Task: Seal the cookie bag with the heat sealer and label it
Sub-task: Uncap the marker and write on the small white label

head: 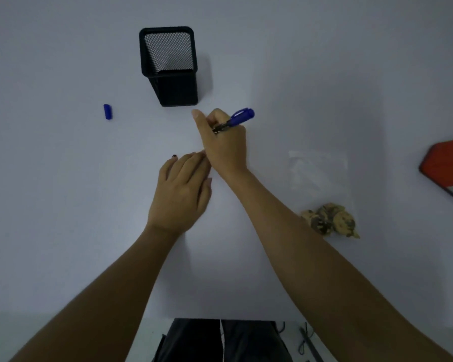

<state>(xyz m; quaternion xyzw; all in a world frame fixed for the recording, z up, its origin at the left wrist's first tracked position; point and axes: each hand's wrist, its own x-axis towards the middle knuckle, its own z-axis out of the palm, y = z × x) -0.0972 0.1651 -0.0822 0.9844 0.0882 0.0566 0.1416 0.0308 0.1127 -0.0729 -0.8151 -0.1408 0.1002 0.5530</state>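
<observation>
At the table centre, the right hand point(224, 142) grips the uncapped blue marker point(234, 120) while the flat, empty left hand point(179, 190) should steady the unseen label; the cookie bag point(322, 189) lies well right.

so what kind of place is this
Probably a plain desk or packing workspace: a white table with a mesh pen holder, a clear cookie bag, and a red heat sealer at the edge.

Black mesh pen holder point(169, 66) — upright on the white table point(63, 192).
</observation>
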